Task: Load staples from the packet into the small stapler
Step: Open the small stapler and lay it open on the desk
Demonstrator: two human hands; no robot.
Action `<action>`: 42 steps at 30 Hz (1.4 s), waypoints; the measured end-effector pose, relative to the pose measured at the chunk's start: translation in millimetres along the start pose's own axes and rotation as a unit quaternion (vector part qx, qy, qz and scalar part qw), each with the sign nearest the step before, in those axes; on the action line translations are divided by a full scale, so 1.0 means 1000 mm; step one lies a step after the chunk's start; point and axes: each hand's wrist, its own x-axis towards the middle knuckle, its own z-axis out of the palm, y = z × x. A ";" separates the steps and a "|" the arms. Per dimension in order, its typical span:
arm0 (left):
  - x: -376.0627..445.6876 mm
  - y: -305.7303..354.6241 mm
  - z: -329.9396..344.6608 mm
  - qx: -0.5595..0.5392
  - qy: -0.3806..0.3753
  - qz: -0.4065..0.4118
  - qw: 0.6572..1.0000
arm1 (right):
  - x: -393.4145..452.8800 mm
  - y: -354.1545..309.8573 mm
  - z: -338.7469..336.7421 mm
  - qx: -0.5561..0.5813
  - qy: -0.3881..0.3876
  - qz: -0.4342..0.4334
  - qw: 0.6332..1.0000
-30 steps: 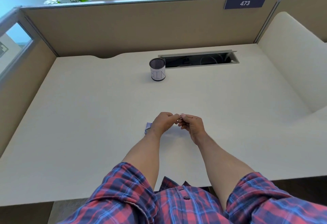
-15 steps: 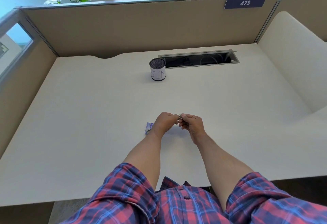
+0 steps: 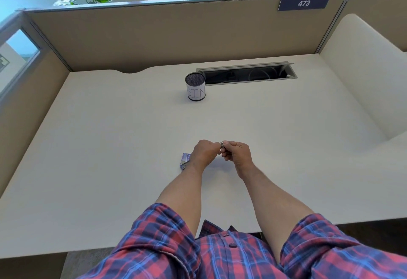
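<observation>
Fingertips of the left hand (image 3: pixel 206 152) and right hand (image 3: pixel 237 154) met, pinched together on a small metallic item (image 3: pixel 222 144), too tiny to identify. Beside the left wrist, the staple packet (image 3: pixel 185 161) lay on the desk (image 3: pixel 110 146).

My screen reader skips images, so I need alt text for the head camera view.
Both hands, left hand and right hand, meet above a cream desk, pinching a small metallic item between their fingertips. A small purple packet lies beside the left wrist; a mesh cup labelled BIN stands farther back.
</observation>
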 end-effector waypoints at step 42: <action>-0.001 -0.003 0.013 -0.010 0.125 0.054 0.991 | 0.006 -0.011 0.012 0.019 0.072 0.091 0.993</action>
